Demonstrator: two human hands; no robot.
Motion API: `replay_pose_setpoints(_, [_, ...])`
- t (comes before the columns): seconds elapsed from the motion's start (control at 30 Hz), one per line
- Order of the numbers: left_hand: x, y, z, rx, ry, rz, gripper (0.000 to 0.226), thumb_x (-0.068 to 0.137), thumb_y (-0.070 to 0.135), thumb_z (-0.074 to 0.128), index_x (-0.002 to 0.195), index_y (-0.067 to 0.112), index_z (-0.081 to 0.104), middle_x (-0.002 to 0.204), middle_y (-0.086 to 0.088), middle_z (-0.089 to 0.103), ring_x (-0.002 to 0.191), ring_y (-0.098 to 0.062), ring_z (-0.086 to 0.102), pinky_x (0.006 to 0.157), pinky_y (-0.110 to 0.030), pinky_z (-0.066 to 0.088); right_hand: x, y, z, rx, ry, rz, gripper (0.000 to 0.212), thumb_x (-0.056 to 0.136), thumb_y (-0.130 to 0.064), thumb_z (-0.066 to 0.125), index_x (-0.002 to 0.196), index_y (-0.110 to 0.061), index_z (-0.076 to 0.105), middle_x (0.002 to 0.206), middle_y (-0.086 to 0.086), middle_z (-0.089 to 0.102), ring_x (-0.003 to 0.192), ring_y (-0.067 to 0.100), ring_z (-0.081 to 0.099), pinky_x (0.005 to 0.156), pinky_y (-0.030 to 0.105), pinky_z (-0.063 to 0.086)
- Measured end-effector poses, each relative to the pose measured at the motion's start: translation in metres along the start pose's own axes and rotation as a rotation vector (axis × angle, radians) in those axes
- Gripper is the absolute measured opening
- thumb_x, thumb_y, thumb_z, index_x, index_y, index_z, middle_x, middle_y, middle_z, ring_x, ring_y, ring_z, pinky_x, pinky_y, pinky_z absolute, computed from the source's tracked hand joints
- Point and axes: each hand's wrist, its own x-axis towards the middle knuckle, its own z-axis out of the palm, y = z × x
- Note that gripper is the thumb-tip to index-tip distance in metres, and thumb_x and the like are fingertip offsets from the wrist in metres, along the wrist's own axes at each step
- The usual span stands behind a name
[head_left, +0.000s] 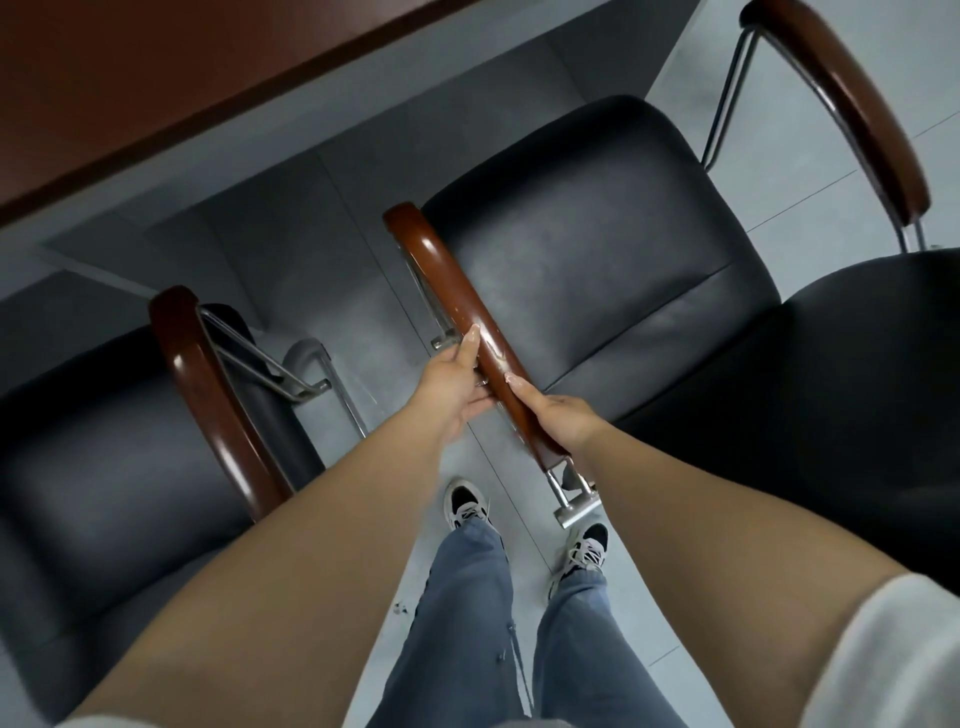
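Gripping the wooden armrest (445, 280) of a black leather chair (597, 244), a person stands on grey floor tiles between two seats. The left hand (457, 384) curls its fingers under the rail, thumb laid on top. The right hand (561, 422) clasps it just behind, thumb along the top, its fingers hidden. A reddish-brown desk (130, 78) sits beyond.

Pale grey tiled floor (311, 234), dark red-brown table top (104, 78) upper left, black padded chair (104, 467) at left
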Motion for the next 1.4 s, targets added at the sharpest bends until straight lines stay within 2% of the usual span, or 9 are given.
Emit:
replay_pose_setpoints(0.13, [-0.007,-0.004,-0.002,-0.07,0.006,-0.018,0.036,0.095,0.038,0.045,0.123,0.015,0.051,0.121,-0.011,0.061,0.094,-0.021,0.06,0.087,-0.032,0.047,-0.009,0.0,0.005,0.056,0.035,-0.008,0.055,0.086,-0.057,0.052,0.115,-0.011,0.061,0.097,0.005,0.057,0.088,0.02,0.055,0.079,0.025,0.041])
replay_pose_setpoints(0.27, [-0.018,-0.006,-0.006,-0.044,0.07,0.033,0.033,0.096,0.038,0.045,0.12,0.016,0.052,0.097,-0.004,0.06,0.073,-0.011,0.056,0.077,-0.024,0.048,-0.023,-0.001,0.004,0.239,0.173,-0.121,0.029,0.087,-0.044,0.059,0.097,-0.017,0.063,0.075,-0.004,0.058,0.069,0.008,0.054,0.058,0.017,0.04])
replay_pose_setpoints(0.47, [-0.051,-0.011,-0.025,-0.058,0.141,0.08,0.017,0.096,0.021,0.047,0.107,0.012,0.055,0.078,-0.004,0.062,0.069,-0.013,0.059,0.064,-0.019,0.047,-0.053,-0.011,0.018,0.312,0.237,-0.292,0.009,0.088,-0.018,0.063,0.094,-0.013,0.06,0.082,-0.004,0.059,0.087,0.016,0.055,0.084,0.027,0.045])
replay_pose_setpoints(0.6, [-0.09,-0.017,-0.028,-0.126,0.166,0.22,0.009,0.094,0.018,0.049,0.092,0.014,0.057,0.078,-0.004,0.062,0.07,-0.013,0.06,0.069,-0.02,0.048,-0.082,-0.008,0.021,0.298,0.18,-0.413,0.017,0.088,-0.019,0.062,0.104,-0.011,0.063,0.098,0.002,0.062,0.093,0.015,0.057,0.084,0.024,0.044])
replay_pose_setpoints(0.73, [-0.14,-0.044,-0.018,-0.226,0.213,0.346,0.01,0.095,0.016,0.048,0.09,0.015,0.056,0.078,-0.004,0.063,0.072,-0.014,0.06,0.074,-0.02,0.048,-0.117,0.011,0.016,0.296,0.096,-0.546,0.018,0.089,-0.021,0.061,0.104,-0.011,0.062,0.1,0.001,0.062,0.094,0.014,0.056,0.087,0.025,0.044])
replay_pose_setpoints(0.87, [-0.187,-0.095,-0.001,-0.32,0.256,0.4,0.011,0.095,0.015,0.048,0.088,0.014,0.057,0.078,-0.004,0.064,0.075,-0.015,0.062,0.082,-0.024,0.049,-0.151,0.052,0.011,0.261,0.008,-0.627,0.003,0.087,-0.02,0.064,0.088,-0.018,0.063,0.098,0.005,0.065,0.095,0.019,0.06,0.096,0.035,0.047])
replay_pose_setpoints(1.13, [-0.255,-0.171,0.021,-0.388,0.304,0.443,0.011,0.094,0.022,0.052,0.093,0.015,0.06,0.089,-0.005,0.068,0.089,-0.019,0.065,0.082,-0.028,0.051,-0.208,0.113,-0.021,0.241,-0.119,-0.668,0.006,0.088,-0.024,0.063,0.083,-0.02,0.061,0.09,-0.002,0.065,0.088,0.012,0.062,0.085,0.024,0.049])
replay_pose_setpoints(1.3, [-0.286,-0.2,0.029,-0.365,0.316,0.484,0.011,0.094,0.023,0.052,0.091,0.017,0.061,0.082,-0.001,0.067,0.08,-0.014,0.064,0.085,-0.029,0.05,-0.234,0.145,-0.035,0.228,-0.122,-0.705,0.01,0.088,-0.023,0.063,0.079,-0.022,0.058,0.086,-0.002,0.064,0.082,0.01,0.061,0.089,0.028,0.05])
replay_pose_setpoints(1.4, [-0.301,-0.222,0.038,-0.226,0.352,0.531,0.012,0.093,0.024,0.053,0.085,0.019,0.06,0.075,0.001,0.065,0.071,-0.013,0.061,0.085,-0.032,0.049,-0.247,0.173,-0.043,0.179,-0.094,-0.75,0.012,0.088,-0.026,0.062,0.077,-0.024,0.058,0.08,-0.003,0.062,0.083,0.013,0.06,0.088,0.031,0.05])
